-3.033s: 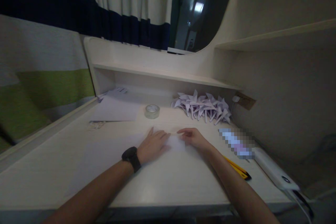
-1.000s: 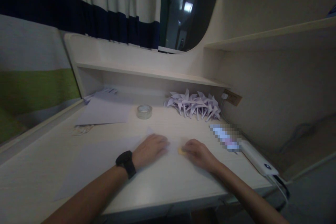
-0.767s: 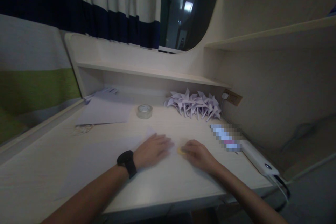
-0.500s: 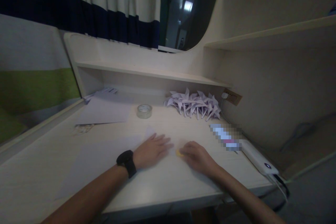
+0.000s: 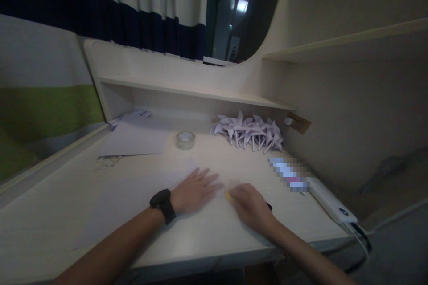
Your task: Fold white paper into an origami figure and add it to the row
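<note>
My left hand [image 5: 195, 190], with a black watch [image 5: 162, 205] on its wrist, lies flat with fingers spread on the right part of a white paper sheet [image 5: 117, 205]. Beside it, my right hand [image 5: 250, 205] is closed around a small yellow object [image 5: 228, 196], mostly hidden by the fingers. A short black end [image 5: 269, 206] shows behind that hand; I cannot tell whether it belongs to the same object. Both hands rest low on the desk, a small gap between them. The paper's right edge is hard to make out under the left fingers.
Beyond the hands stands a clear tape roll [image 5: 185, 140]. Folded paper pinwheels [image 5: 249, 131] are heaped at the back. More paper [image 5: 137, 136] lies back left. To the right are a pixelated phone-like object [image 5: 289, 174] and a white power strip [image 5: 331, 200] with cables.
My right hand has shifted slightly toward me and turned, and a black end now shows behind it. My left hand stays on the paper. The view has moved slightly.
</note>
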The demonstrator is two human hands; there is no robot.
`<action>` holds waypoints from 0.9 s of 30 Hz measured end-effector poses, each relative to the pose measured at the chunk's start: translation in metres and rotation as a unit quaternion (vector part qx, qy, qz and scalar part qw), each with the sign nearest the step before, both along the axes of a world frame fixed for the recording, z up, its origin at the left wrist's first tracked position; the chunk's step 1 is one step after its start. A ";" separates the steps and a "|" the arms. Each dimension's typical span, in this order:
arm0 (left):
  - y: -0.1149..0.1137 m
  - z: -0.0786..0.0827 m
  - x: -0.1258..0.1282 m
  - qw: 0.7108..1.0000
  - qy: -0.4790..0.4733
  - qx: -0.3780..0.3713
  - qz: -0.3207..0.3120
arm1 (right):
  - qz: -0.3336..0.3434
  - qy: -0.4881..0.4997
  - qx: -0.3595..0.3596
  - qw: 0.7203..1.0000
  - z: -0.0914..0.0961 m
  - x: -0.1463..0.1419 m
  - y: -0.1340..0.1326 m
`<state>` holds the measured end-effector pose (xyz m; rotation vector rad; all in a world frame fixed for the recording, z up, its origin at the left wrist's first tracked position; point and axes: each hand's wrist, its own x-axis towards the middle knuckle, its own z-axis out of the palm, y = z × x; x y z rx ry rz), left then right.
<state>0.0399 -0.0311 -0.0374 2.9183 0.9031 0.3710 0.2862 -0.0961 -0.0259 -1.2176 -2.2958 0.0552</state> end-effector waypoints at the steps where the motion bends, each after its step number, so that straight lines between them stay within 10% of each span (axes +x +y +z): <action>1: 0.000 -0.001 0.000 1.000 -0.001 0.002 -0.001 | -0.001 -0.001 0.004 1.000 0.000 0.000 -0.001; 27: 0.002 -0.001 -0.002 1.000 0.004 -0.005 -0.012 | 0.024 0.005 0.033 0.999 -0.002 0.002 -0.009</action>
